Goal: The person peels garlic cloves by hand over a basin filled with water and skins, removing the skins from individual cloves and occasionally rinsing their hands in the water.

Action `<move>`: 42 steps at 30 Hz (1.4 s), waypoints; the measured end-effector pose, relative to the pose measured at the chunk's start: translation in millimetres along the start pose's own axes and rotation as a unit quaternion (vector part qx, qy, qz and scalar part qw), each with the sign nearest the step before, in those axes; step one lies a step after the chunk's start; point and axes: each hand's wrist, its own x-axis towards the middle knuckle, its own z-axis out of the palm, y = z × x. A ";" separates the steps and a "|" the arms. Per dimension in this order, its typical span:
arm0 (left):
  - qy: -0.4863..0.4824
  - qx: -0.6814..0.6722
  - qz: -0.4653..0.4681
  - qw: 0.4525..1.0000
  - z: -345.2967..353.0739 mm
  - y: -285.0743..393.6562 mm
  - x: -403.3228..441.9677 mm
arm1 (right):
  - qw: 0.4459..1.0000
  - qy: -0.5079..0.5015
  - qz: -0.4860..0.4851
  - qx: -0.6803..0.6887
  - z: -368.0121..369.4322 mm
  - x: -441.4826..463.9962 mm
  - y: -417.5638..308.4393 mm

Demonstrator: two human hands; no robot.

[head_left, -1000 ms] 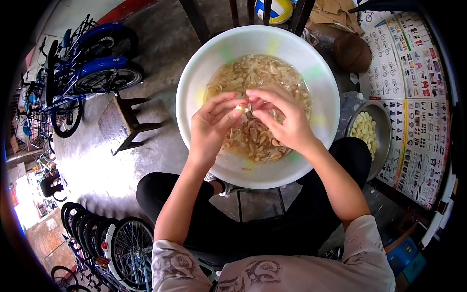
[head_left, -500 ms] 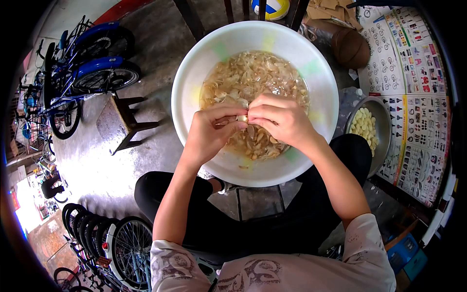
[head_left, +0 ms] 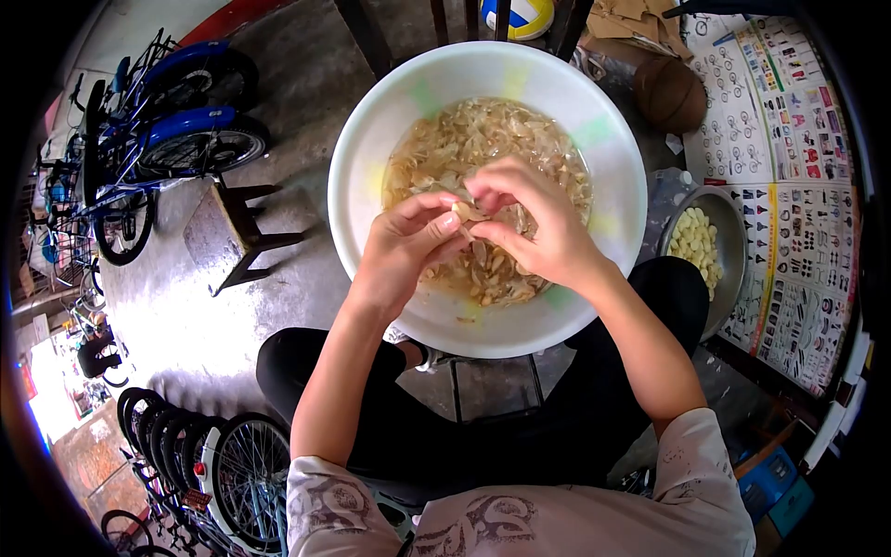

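A pale garlic clove (head_left: 461, 212) with loose skin on it is pinched between the thumb and fingers of my left hand (head_left: 394, 246). Against its right end presses the thumb of my right hand (head_left: 552, 237); the other fingers of that hand curl above the clove and look blurred. Both hands are over a large white plastic basin (head_left: 360, 148). In the basin, a mass of brownish garlic skins (head_left: 492, 130) floats in water, with unpeeled cloves (head_left: 497, 283) among them below my hands.
To the right, peeled cloves (head_left: 694, 239) lie in a metal bowl (head_left: 733, 227) beside my knee. A small wooden stool (head_left: 223, 232) stands left of the basin. Bicycles (head_left: 190, 139) line the left side. A basketball (head_left: 670, 95) and a volleyball (head_left: 520, 14) lie beyond the basin.
My right fingers have lifted and spread away from the thumb. The clove, pressed between both hands before, shows more openly at my left fingertips. Bowl and basin stay in place.
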 end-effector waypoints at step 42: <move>0.031 0.138 0.109 0.984 -3.7 -1.6 3.8 | 0.992 0.002 -0.060 -0.115 -1.5 -1.2 12.0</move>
